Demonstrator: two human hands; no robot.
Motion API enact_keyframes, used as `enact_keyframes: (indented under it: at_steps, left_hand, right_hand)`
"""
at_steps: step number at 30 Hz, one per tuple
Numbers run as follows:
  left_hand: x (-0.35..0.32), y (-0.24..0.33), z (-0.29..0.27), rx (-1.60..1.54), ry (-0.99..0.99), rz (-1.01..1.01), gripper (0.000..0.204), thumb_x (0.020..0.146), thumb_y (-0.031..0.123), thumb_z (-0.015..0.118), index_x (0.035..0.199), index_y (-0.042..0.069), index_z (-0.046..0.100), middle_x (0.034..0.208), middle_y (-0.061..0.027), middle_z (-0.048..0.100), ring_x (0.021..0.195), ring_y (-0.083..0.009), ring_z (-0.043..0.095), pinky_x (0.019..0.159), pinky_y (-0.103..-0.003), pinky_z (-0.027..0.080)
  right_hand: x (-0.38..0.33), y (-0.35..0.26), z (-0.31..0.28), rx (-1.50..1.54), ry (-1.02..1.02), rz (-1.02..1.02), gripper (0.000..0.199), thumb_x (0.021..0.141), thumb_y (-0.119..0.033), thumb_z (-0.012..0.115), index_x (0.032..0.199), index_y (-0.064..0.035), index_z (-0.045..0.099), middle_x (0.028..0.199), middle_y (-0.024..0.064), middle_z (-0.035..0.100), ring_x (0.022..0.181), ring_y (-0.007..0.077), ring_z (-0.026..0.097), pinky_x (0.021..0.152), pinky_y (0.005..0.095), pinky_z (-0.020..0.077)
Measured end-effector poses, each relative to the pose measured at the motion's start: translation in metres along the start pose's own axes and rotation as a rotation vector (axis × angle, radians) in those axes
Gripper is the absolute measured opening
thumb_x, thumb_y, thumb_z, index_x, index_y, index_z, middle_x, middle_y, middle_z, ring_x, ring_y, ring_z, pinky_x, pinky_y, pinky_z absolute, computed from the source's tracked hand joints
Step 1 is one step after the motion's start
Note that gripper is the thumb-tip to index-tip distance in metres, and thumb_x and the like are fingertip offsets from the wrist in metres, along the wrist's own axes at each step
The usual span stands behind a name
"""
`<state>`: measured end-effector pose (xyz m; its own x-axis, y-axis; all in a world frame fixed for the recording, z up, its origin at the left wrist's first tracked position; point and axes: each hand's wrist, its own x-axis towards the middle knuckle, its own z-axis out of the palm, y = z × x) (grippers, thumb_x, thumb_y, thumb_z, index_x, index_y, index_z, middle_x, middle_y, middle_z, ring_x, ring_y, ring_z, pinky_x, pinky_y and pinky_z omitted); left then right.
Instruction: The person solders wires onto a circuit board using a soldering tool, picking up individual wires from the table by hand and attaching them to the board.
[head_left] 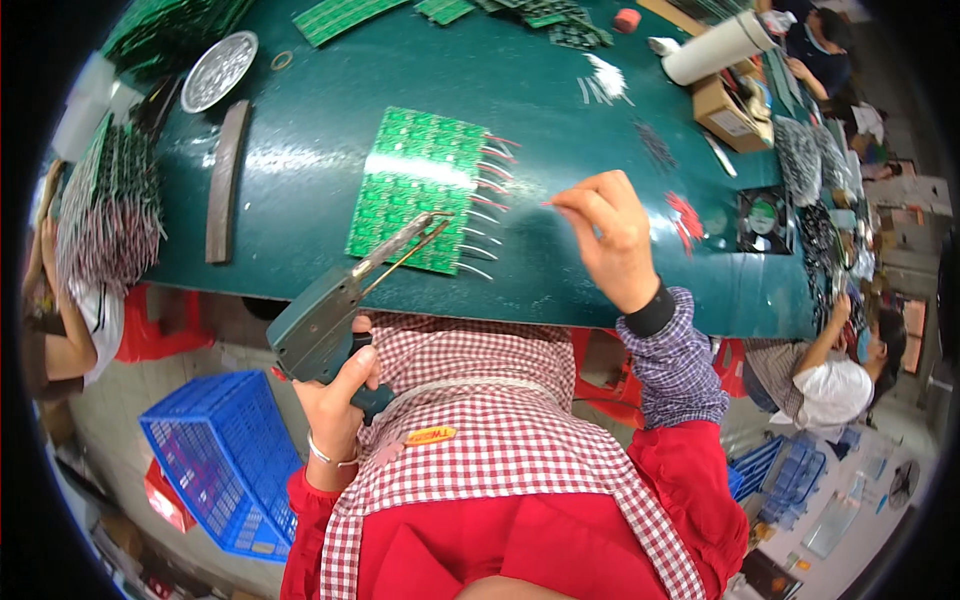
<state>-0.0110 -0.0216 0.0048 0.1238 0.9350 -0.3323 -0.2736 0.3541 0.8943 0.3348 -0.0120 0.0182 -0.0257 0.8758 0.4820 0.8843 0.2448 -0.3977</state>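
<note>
My left hand (343,395) is wrapped round the handle of a dark green soldering gun (318,325). The gun's metal tip and thin feed tube reach over the lower right part of a green circuit board panel (412,180). Red and white wires (490,188) stick out in a row from the panel's right edge. To the right of them, above the table, my right hand (612,235) pinches a short red wire (549,204) between thumb and fingertips. Further right lies a small pile of red wires (686,220).
A metal bar (228,180) and a silver dish (220,72) lie left. Wired boards (110,200) stand stacked at the far left. White wires (604,80), dark wires (655,145), a cardboard box (732,112), a white bottle (718,48) and a fan (765,218) are right. Co-workers sit both sides.
</note>
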Motion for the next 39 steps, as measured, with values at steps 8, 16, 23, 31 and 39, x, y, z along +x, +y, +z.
enact_keyframes:
  at_steps: [8,16,23,31,39]
  left_hand:
    - [-0.007,0.003,-0.006,0.217,0.009,0.031,0.042,0.087,-0.006,0.078,0.128,-0.004,0.067,0.108,-0.0112,0.073,0.072,-0.0111,0.063,0.059,-0.025,0.050]
    - [-0.008,-0.002,-0.012,0.422,-0.056,0.059,0.037,0.089,-0.002,0.080,0.125,-0.004,0.071,0.108,-0.0100,0.076,0.079,-0.0140,0.069,0.066,-0.029,0.055]
    - [-0.007,0.004,-0.004,0.605,-0.075,0.151,0.026,0.088,0.002,0.083,0.113,-0.004,0.076,0.098,-0.0097,0.078,0.079,-0.0154,0.071,0.068,-0.030,0.057]
    - [-0.004,0.006,0.001,0.640,-0.072,0.145,0.019,0.089,0.005,0.083,0.106,-0.003,0.078,0.090,-0.0102,0.080,0.075,-0.0180,0.075,0.068,-0.032,0.058]
    - [-0.004,0.006,0.002,0.660,-0.100,0.149,0.020,0.088,0.004,0.083,0.106,-0.003,0.078,0.090,-0.0100,0.080,0.075,-0.0162,0.075,0.067,-0.031,0.059]
  right_hand:
    - [0.009,-0.030,0.067,0.244,0.044,-0.046,0.025,0.076,0.005,0.083,0.096,-0.0060,0.075,0.084,0.0058,0.065,0.076,0.0260,0.063,0.066,0.0384,0.0505]
    - [0.000,-0.027,0.069,0.247,-0.004,-0.048,0.026,0.077,0.008,0.082,0.098,-0.0036,0.072,0.081,0.0065,0.062,0.070,0.0243,0.063,0.060,0.0361,0.0518]
    - [-0.001,-0.026,0.068,0.257,-0.011,-0.055,0.026,0.076,0.009,0.081,0.098,-0.0023,0.072,0.080,0.0074,0.061,0.070,0.0244,0.063,0.060,0.0368,0.0518]
    - [-0.001,-0.026,0.068,0.250,-0.010,-0.059,0.024,0.076,0.009,0.081,0.096,-0.0018,0.073,0.080,0.0079,0.060,0.071,0.0245,0.062,0.060,0.0369,0.0515]
    - [-0.001,-0.026,0.069,0.259,-0.006,-0.062,0.023,0.077,0.008,0.081,0.096,-0.0012,0.072,0.080,0.0080,0.059,0.071,0.0245,0.062,0.060,0.0370,0.0508]
